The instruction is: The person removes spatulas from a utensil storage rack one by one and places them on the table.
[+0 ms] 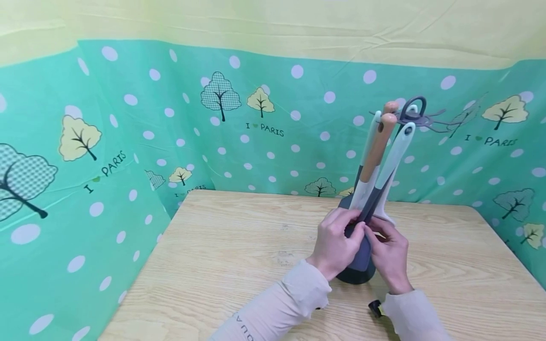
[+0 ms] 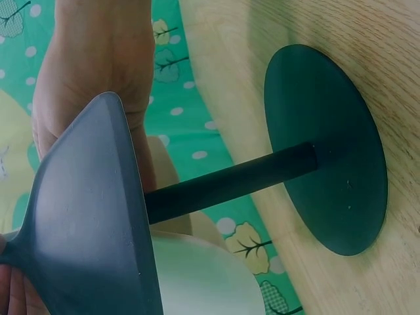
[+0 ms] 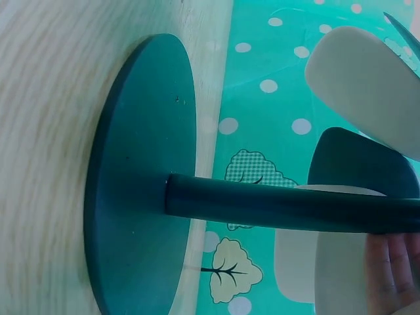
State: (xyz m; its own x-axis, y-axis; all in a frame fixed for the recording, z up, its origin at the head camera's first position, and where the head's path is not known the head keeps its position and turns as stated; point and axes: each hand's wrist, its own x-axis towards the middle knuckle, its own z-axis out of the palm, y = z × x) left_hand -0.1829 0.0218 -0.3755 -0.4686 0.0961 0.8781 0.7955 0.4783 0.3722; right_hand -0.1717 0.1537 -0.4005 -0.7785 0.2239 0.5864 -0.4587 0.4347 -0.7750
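A dark round-based utensil stand (image 2: 328, 190) rises from the table, its pole going up behind the hanging utensils. The nearest one is a spatula (image 1: 362, 253) with a mint-green handle, a dark grey shaft and a broad dark grey blade. My left hand (image 1: 338, 241) pinches it around the neck, just above the blade. From the other side, my right hand (image 1: 390, 255) pinches the same neck, and the two thumbs are close together. The blade (image 2: 92, 216) fills much of the left wrist view. Fingers (image 3: 394, 272) show beside the pole in the right wrist view.
A utensil with a brown handle (image 1: 375, 151) and several others hang closely around the pole. Dark hook arms (image 1: 420, 119) spread from its top. A small black object (image 1: 375, 309) is beside the right sleeve. Patterned green cloth (image 1: 273, 161) encloses the wooden table (image 1: 222, 255).
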